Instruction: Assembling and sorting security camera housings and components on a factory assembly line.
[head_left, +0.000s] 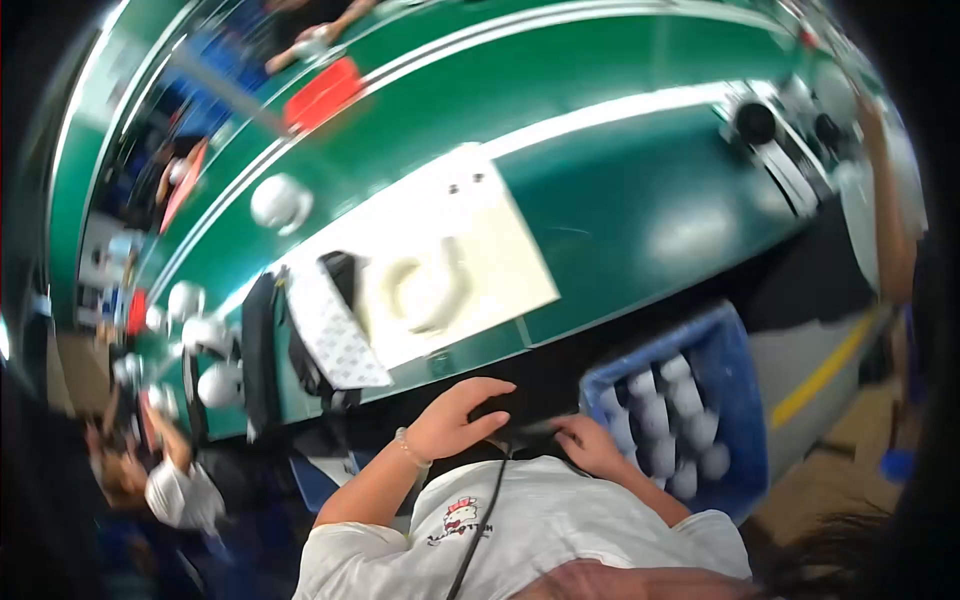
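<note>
My left hand (pixel 458 420) is in front of my body with its thumb and fingers apart, holding nothing that I can see. At my waist, the fingers of my right hand (pixel 592 445) close on a small dark object (pixel 532 433), too blurred to name. A black cable (pixel 482 530) runs from near that object down over my white shirt. Beyond my hands, a white rounded piece with a ring-like part (pixel 425 292) lies on a cream sheet (pixel 510 265) on the green table.
To my right, a blue crate (pixel 745 400) contains several white rounded pieces (pixel 657 415). Patterned white cloth (pixel 335 325) and black straps (pixel 262 350) lie left of the sheet. White round pieces (pixel 281 203) and a red tray (pixel 323 95) sit farther off. People work at both sides.
</note>
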